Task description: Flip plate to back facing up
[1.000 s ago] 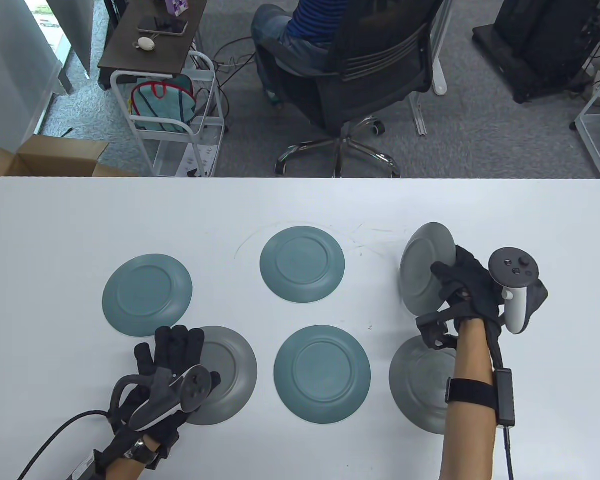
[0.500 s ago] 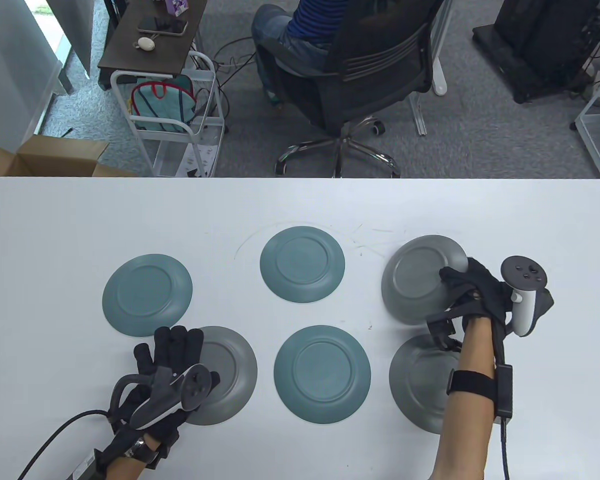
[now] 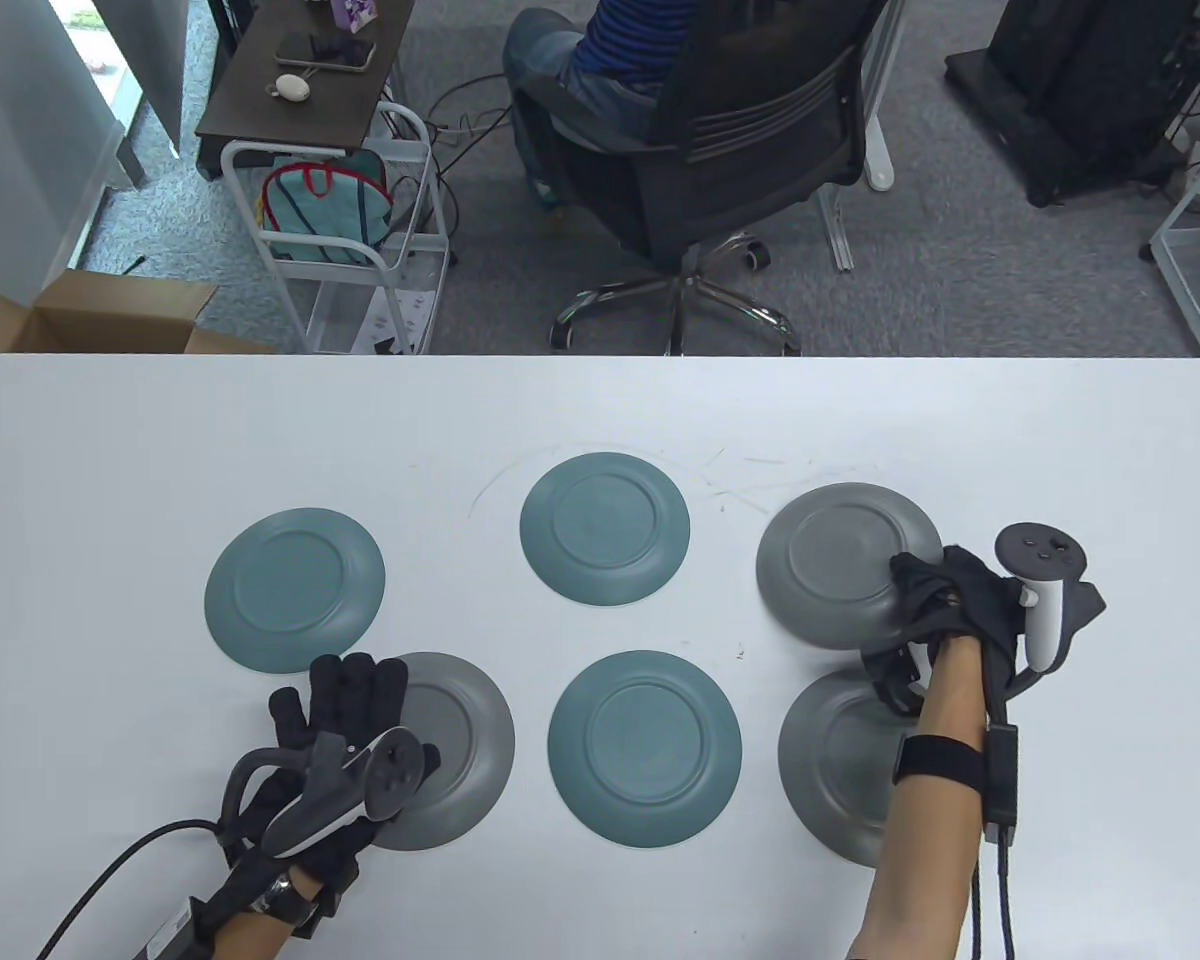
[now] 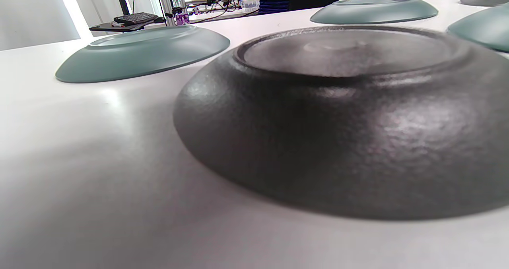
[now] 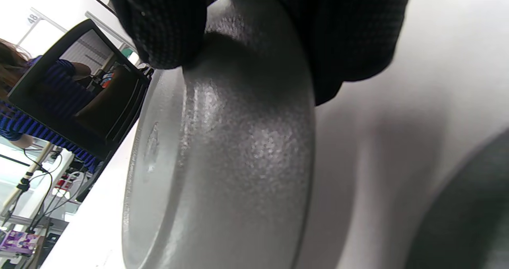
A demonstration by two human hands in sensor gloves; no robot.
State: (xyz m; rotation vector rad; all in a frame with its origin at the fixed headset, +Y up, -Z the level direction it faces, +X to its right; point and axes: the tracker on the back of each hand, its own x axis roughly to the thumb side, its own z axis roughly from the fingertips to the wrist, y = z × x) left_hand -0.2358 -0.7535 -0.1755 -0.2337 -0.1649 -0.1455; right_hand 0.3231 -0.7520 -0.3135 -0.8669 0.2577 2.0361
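1. "48" stands on a white post (image 5: 33, 18) at the upper left of the right wrist view.
2. No other text, label or brand can be read in any view.

1. Table (image 3: 600, 420): white, w/ faint grey scuff marks near the middle.
2. Far right plate (image 3: 840, 570): mid grey, matte, speckled look in right wrist view.
3. Near right plate (image 3: 835, 760): grey too.
4. Near left plate (image 3: 460, 740): grey; looks dark charcoal & pebbly in left wrist view.
5. Far left plate (image 3: 295, 588), far centre plate (image 3: 605, 527), near centre plate (image 3: 645, 748): all dull teal.
6. Right hand (image 3: 950, 600) & left hand (image 3: 330, 720): black knit gloves.
7. Right tracker (image 3: 1045, 600): dark grey top, white grip.
8. Left tracker (image 3: 345, 785): dark grey, white underside.
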